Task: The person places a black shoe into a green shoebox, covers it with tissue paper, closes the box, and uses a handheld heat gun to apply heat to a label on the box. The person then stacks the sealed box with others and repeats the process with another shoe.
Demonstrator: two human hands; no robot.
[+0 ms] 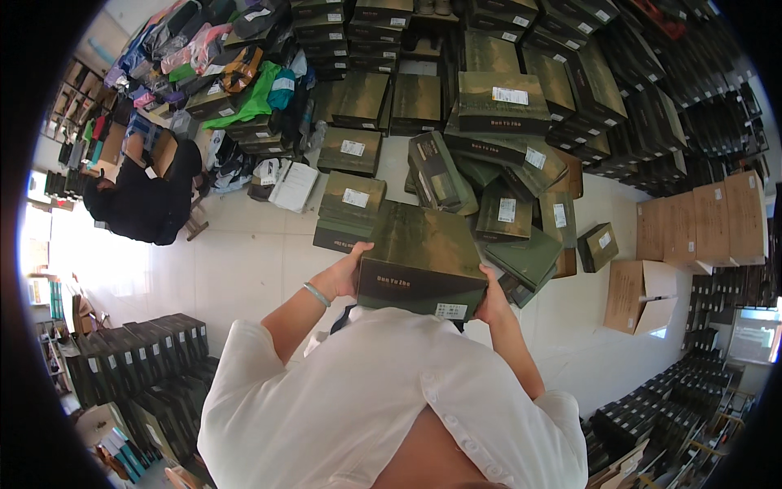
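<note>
Bright daylight from left; glare on floor; black, fisheye-bent edges.

The large green shoebox carries pale lettering and a white label; just left of it, a smaller shoebox has a white lid label.

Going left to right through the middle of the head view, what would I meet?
Person in black, pale bracelet, left hand, held large green-brown box, right hand, small dark box, row of brown cartons.
</note>
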